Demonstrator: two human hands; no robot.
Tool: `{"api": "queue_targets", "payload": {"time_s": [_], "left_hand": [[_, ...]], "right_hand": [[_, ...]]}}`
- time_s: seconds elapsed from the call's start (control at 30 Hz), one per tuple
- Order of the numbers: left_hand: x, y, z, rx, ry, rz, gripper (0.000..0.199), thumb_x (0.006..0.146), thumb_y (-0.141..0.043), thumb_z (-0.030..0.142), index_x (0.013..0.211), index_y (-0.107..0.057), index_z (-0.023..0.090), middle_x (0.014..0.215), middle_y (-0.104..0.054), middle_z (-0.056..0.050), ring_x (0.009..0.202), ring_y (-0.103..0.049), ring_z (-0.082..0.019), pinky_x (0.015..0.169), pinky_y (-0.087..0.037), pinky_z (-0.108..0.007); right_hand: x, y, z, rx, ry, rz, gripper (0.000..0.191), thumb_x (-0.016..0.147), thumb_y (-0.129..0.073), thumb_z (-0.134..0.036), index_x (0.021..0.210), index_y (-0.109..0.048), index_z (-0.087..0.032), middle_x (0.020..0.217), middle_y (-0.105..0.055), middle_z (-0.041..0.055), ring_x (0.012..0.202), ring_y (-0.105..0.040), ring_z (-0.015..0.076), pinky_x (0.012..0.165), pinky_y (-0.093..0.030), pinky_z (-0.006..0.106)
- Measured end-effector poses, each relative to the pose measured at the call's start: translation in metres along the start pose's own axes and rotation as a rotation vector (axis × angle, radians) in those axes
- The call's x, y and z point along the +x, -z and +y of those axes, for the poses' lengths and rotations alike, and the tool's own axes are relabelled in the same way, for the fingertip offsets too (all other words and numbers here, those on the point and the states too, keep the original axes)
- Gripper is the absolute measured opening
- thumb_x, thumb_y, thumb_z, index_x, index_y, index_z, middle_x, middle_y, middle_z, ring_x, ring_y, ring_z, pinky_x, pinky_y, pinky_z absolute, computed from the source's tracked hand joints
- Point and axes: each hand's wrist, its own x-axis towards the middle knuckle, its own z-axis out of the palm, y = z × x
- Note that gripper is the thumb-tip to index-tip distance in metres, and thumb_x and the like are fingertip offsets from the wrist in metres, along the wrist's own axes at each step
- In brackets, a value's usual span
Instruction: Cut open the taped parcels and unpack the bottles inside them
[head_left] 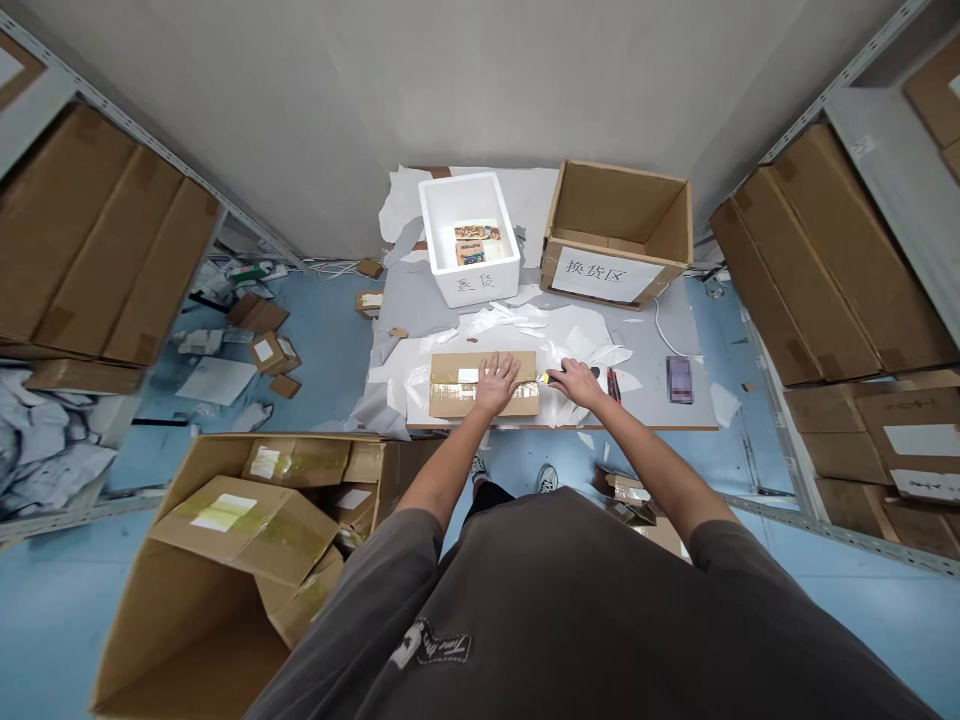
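A long, closed cardboard box (448, 398) lies on the table's front part, with shiny clear tape along its middle and a white label on top. Spread flat over the box's top is my left hand (496, 383), its fingers pointing away from me. My right hand (576, 381) is wrapped round a box cutter (546, 378) with a yellow part near its tip. The cutter's tip is at the box's right end, by the taped seam; whether it touches the tape is too small to tell.
A white foam box (480, 283) with small packets and an open carton (619, 278) stand at the table's back. A phone (679, 380) and a red-and-black tool (613, 385) lie on the right. A large carton of boxes (202, 620) stands at lower left. Shelves flank both sides.
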Motion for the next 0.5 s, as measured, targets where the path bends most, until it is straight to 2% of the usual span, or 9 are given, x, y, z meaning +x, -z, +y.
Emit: {"api": "queue_targets", "payload": {"time_s": [0.2,0.3,0.4,0.47,0.5], "left_hand": [[0.000,0.005,0.001,-0.009,0.006,0.003,0.059,0.115,-0.047,0.050,0.170,-0.054,0.031,0.181,-0.045,-0.009,0.177,-0.020,-0.032,0.142,-0.009,-0.065],[-0.006,0.006,0.002,-0.012,-0.010,0.035,0.059,0.113,-0.050,0.050,0.168,-0.057,0.030,0.180,-0.046,-0.009,0.177,-0.019,-0.032,0.142,-0.009,-0.064],[-0.012,0.005,0.005,-0.022,-0.029,0.072,0.061,0.109,-0.055,0.052,0.164,-0.061,0.026,0.180,-0.047,-0.008,0.177,-0.018,-0.034,0.143,-0.009,-0.063],[-0.011,0.008,0.004,-0.038,-0.012,0.075,0.060,0.108,-0.055,0.049,0.162,-0.064,0.024,0.178,-0.050,-0.008,0.176,-0.023,-0.034,0.143,-0.013,-0.062],[-0.009,0.012,0.001,-0.048,0.002,0.071,0.058,0.108,-0.052,0.045,0.161,-0.065,0.023,0.177,-0.052,-0.008,0.174,-0.027,-0.032,0.143,-0.017,-0.060]], "right_hand": [[0.010,0.002,0.006,-0.002,-0.042,0.016,0.044,0.116,-0.053,-0.046,0.146,-0.077,-0.024,0.123,-0.066,0.0196,0.117,-0.054,0.0359,0.097,-0.042,0.040],[0.001,0.000,0.015,0.074,-0.080,0.014,0.043,0.114,-0.056,-0.047,0.143,-0.077,-0.023,0.125,-0.068,0.0189,0.119,-0.058,0.0354,0.100,-0.045,0.040],[-0.024,-0.013,0.008,0.341,-0.252,0.082,0.043,0.114,-0.051,-0.052,0.136,-0.075,-0.023,0.121,-0.071,0.0154,0.118,-0.064,0.0334,0.099,-0.051,0.040],[-0.040,-0.030,-0.015,0.650,-0.442,0.130,0.049,0.115,-0.042,-0.061,0.130,-0.071,-0.024,0.107,-0.073,0.0100,0.104,-0.069,0.0291,0.089,-0.056,0.037],[-0.046,-0.039,-0.031,0.816,-0.540,0.119,0.054,0.112,-0.041,-0.070,0.125,-0.068,-0.025,0.094,-0.071,0.0060,0.090,-0.069,0.0267,0.080,-0.057,0.035]]}}
